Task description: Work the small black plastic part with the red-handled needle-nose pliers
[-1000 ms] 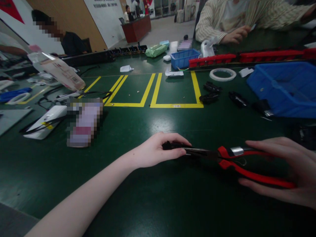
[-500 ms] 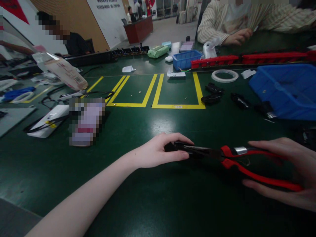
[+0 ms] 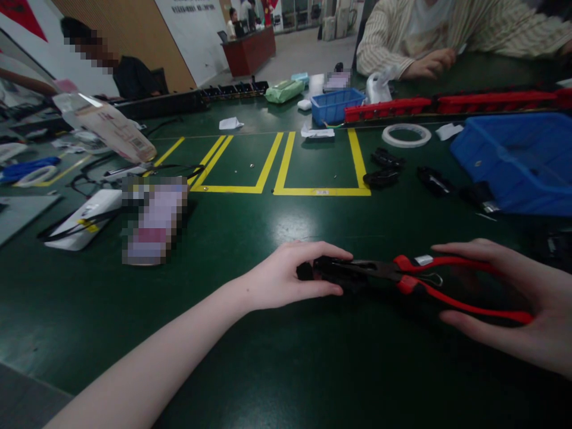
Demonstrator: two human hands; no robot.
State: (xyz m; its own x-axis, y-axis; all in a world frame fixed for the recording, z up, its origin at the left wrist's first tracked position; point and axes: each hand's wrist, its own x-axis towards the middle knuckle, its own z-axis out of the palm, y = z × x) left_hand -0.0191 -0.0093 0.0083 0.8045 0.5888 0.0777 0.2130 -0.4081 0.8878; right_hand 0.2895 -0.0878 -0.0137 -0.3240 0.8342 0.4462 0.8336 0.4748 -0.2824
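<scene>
My left hand (image 3: 290,274) is closed around a small black plastic part (image 3: 337,271), gripping it between thumb and fingers just over the green table (image 3: 250,369). From the right, my right hand (image 3: 522,298) holds long-nosed pliers (image 3: 406,283) with red handles, which are spread apart. The pliers' dark jaws point left and meet the black part at its right end. Whether the tips pinch it or only touch it is hard to see, dark on dark. A thin wire spring shows between the handles.
Several similar black parts (image 3: 434,181) lie beside a large blue bin (image 3: 518,164) at right. A tape roll (image 3: 406,136) and yellow tape outlines (image 3: 322,192) are farther back. A phone (image 3: 156,220) and a white box (image 3: 84,220) lie left. Across the table sits a person in a striped sleeve (image 3: 384,50).
My right hand has moved the pliers a little to the left, so the jaws overlap the black part more. The left hand has stayed almost in place.
</scene>
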